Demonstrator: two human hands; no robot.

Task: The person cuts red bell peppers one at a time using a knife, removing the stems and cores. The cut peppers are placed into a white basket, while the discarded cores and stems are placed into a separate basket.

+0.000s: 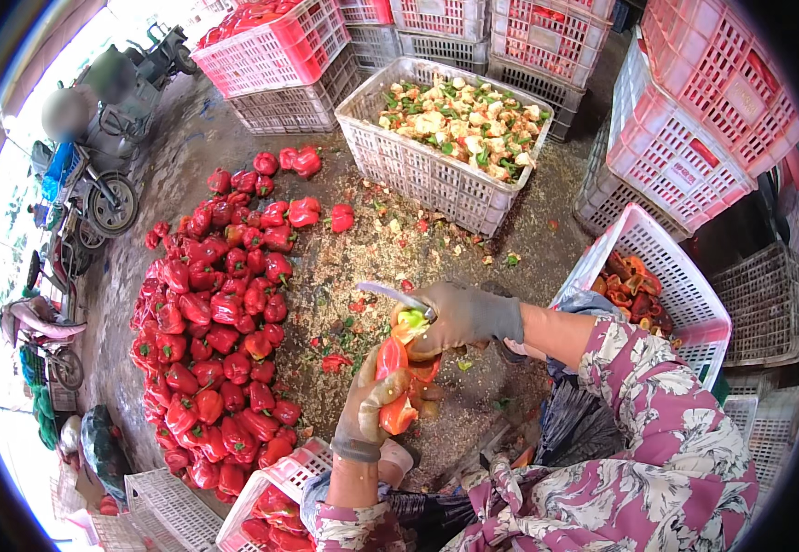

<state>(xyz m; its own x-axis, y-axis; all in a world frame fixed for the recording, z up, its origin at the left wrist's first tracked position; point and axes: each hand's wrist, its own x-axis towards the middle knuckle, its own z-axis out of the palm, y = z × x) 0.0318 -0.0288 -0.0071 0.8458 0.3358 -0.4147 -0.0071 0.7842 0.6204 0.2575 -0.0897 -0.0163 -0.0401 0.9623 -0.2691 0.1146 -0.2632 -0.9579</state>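
Note:
My left hand (372, 407), in a stained work glove, grips a red bell pepper (392, 357) that is cut open into flaps. A knife (394, 294) is in my gloved right hand (458, 319), its curved blade pointing left. The pale green and white pepper core (411, 324) lies at my right fingers, against the upper end of the pepper. Whether the core is fully detached is hard to tell. Both hands are close together above the littered floor.
A big pile of whole red peppers (220, 338) covers the floor at left. Ahead stands a plastic crate (427, 172) of cores. Cut peppers lie in the crate (682, 297) at right, red ones in the crate (303, 469) at lower left. Stacked crates (682, 148) and motorcycles (106, 200) stand around.

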